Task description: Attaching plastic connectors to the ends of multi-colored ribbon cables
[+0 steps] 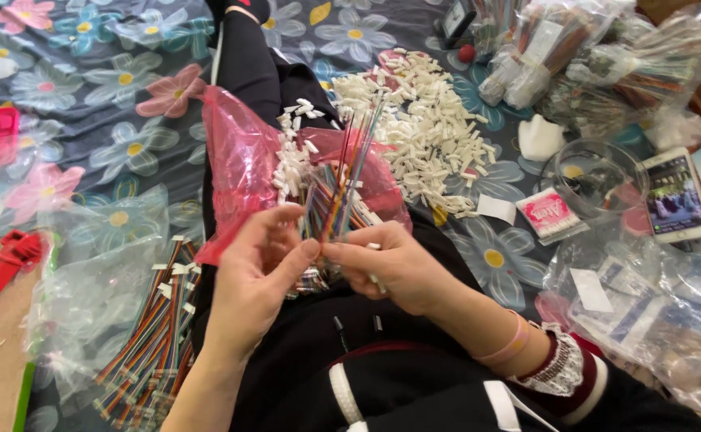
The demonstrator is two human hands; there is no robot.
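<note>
Pinching a thin fan of coloured wires (344, 180) between both hands, I sit with them raised over my lap, just above the pink plastic bag (242, 160) that lies across my black trousers. My left hand (254, 276) closes thumb and forefinger on the lower ends of the wires; my right hand (390, 268) meets it from the other side, its fingertips narrowed to a pinch on the same bunch, so the two thumbs nearly touch. Neither hand is spread; both are drawn in tight around the wires.

These wires look very light and limp, I judge: they splay apart at the top and would droop or tangle if I let the bunch loosen. Their insulation is probably smooth, so a single strand could slide out of a slack grip. Holding them low, close to the ends where they gather, seems the surest place, with the free lengths left to stand up.

Small white plastic connectors (294, 156) lie in the bag's mouth, and a far bigger heap of white connectors (430, 120) is spread on the flowered bedsheet (118, 88) beyond my knee. They appear hard, tiny and easy to scatter, best picked up one at a time by the sides.

To my left, a clear bag of finished wire bundles (146, 336) rests beside my leg. To my right lie more clear packets (654, 304) and a phone (674, 196).
</note>
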